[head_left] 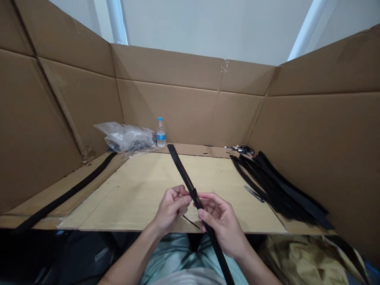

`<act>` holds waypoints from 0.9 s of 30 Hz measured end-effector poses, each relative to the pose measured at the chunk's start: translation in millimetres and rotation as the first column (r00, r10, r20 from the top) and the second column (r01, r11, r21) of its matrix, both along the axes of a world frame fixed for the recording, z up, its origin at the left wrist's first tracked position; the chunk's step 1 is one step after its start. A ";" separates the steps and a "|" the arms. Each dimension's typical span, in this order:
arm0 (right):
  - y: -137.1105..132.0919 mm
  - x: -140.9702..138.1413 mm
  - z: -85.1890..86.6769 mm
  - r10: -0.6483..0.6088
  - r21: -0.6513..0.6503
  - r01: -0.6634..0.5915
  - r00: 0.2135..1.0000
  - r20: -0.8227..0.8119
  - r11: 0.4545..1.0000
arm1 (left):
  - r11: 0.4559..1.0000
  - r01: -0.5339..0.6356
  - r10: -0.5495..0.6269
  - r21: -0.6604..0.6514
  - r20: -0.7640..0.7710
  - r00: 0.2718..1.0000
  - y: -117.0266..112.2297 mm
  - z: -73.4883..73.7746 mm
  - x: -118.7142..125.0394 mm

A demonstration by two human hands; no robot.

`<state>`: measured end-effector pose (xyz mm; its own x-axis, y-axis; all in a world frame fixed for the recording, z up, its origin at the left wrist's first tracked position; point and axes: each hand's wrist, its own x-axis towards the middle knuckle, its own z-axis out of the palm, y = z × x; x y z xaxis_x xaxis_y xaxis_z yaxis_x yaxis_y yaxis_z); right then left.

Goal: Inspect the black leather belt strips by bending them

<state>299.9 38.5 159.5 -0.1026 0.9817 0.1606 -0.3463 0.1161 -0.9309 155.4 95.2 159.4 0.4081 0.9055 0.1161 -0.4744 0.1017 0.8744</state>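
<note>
While a loose strip is lying far left, the left hand is pinching at the edge of the held strip, likely on the cord whose tail is dangling below. That strip is slanting over the table, the right hand clasping it, thumb on top; if that thumb is loosening, it could be twisting away, no hand steadying its far end. Snips and a pile are lying further right.
</note>
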 end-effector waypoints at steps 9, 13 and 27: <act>-4.3 -3.2 2.2 0.025 -0.003 -0.025 0.995 0.092 1.000 | 0.997 0.037 -0.039 -0.062 -0.032 0.999 -4.7 -3.4 -0.2; -9.9 -2.1 4.7 0.082 -0.062 -0.077 0.993 0.082 0.995 | 0.996 0.047 -0.049 -0.079 -0.019 0.999 -9.0 -1.3 -1.0; -25.6 0.1 1.9 -0.090 0.174 0.045 0.962 0.257 0.984 | 1.000 -0.002 0.001 -0.012 -0.028 1.000 -18.5 7.9 0.9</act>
<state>300.0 13.0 161.4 -0.0972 0.9500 0.2967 -0.0785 0.2899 -0.9538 156.3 76.6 167.3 0.4098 0.9074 0.0934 -0.4498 0.1119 0.8861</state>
